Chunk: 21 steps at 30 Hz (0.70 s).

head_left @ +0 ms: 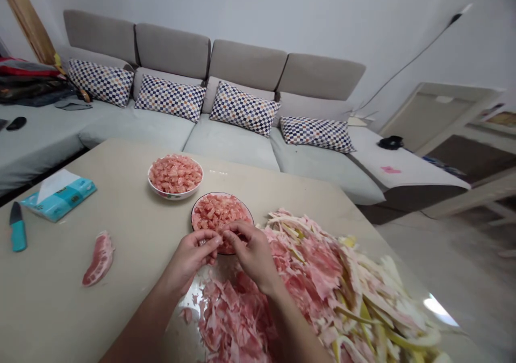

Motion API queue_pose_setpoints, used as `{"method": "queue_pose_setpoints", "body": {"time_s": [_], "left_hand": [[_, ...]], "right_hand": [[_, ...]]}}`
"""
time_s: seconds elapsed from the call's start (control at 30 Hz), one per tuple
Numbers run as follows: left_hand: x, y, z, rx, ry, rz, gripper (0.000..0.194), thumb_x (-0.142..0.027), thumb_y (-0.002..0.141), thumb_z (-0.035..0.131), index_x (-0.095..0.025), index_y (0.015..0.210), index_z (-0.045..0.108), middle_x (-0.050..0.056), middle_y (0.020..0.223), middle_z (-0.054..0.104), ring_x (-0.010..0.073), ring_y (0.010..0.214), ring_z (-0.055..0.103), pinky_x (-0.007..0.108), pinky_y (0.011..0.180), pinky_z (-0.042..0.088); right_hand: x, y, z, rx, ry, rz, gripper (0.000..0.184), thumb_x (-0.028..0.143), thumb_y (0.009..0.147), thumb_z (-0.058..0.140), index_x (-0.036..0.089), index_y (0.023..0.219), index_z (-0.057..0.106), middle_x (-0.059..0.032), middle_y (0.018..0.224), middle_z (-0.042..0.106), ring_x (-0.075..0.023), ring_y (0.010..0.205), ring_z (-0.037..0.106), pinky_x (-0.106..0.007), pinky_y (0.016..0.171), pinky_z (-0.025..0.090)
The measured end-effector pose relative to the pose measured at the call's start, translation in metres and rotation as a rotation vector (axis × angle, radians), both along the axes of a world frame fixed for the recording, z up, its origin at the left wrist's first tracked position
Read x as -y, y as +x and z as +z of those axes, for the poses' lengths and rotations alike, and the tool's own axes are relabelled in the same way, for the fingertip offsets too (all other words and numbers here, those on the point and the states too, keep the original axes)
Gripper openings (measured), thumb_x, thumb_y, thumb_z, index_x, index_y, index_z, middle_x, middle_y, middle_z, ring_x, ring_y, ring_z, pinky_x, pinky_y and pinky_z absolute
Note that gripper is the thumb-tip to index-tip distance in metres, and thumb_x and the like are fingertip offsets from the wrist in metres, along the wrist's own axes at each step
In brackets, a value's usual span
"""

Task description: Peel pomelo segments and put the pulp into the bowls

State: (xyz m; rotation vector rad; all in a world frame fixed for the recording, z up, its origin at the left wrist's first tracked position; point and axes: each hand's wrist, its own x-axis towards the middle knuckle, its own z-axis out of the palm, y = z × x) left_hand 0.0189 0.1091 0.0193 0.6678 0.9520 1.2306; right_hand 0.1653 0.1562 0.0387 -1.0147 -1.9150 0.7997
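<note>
My left hand (pixel 193 255) and my right hand (pixel 253 253) meet over the near edge of a dark-rimmed plate (pixel 192 224) of pink pomelo flesh (pixel 220 211). Both hands are closed, thumbs and fingers pinched together on a small piece of pomelo flesh, mostly hidden by the fingertips. Beneath my right forearm lies a heap of thin pink membranes (pixel 237 317). Farther right, white and yellow-green pomelo peel (pixel 374 309) is piled up. One whole pomelo segment (pixel 99 259) rests on the table to the left.
Behind the plate stands a white bowl (pixel 177 196) filled with pomelo pieces. A blue tissue pack (pixel 60 196) and a knife with a teal handle (pixel 18 233) lie on the table (pixel 133 212) at left. A grey sofa (pixel 229 140) with checked cushions runs behind it.
</note>
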Motion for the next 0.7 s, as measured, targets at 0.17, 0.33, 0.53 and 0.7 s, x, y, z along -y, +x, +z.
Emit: {"method": "queue_pose_setpoints", "body": {"time_s": [0.17,0.33,0.53,0.7], "left_hand": [[-0.002,-0.002,-0.004,-0.018,-0.022,0.021,0.029,-0.039,0.07,0.077,-0.015,0.085,0.07,-0.003,0.061,0.054,0.01,0.055,0.048,0.024,0.058,0.046],[-0.023,-0.005,-0.007,-0.266,0.056,0.197,0.026,-0.034,0.068,0.077,-0.016,0.086,0.074,0.002,0.067,0.065,0.0143,0.059,0.055,0.024,0.057,0.045],[-0.043,-0.004,-0.002,-0.295,0.106,0.266,0.031,-0.027,0.07,0.076,-0.019,0.1,0.074,0.007,0.101,0.071,0.0194,0.088,0.062,0.026,0.08,0.047],[-0.037,-0.009,0.005,0.025,0.038,0.264,0.023,-0.018,0.08,0.062,-0.016,0.103,0.065,0.01,0.106,0.067,0.0195,0.094,0.065,0.031,0.082,0.053]], "right_hand": [[-0.005,0.006,-0.003,-0.003,0.046,-0.097,0.02,0.028,0.092,0.051,0.02,0.076,0.061,-0.0017,0.073,0.062,-0.0172,0.069,0.058,-0.026,0.064,0.044],[-0.014,0.012,-0.006,-0.006,0.055,-0.15,0.022,0.031,0.093,0.05,0.02,0.077,0.06,-0.0013,0.074,0.062,-0.0168,0.069,0.057,-0.025,0.063,0.043],[-0.023,0.011,-0.018,0.025,0.053,-0.163,0.017,0.027,0.091,0.052,0.019,0.083,0.065,-0.0052,0.084,0.07,-0.0195,0.076,0.063,-0.03,0.07,0.048],[-0.027,0.008,-0.028,0.037,0.068,-0.168,0.017,0.022,0.088,0.052,0.02,0.093,0.069,-0.0067,0.094,0.072,-0.0208,0.083,0.065,-0.032,0.072,0.05]]}}
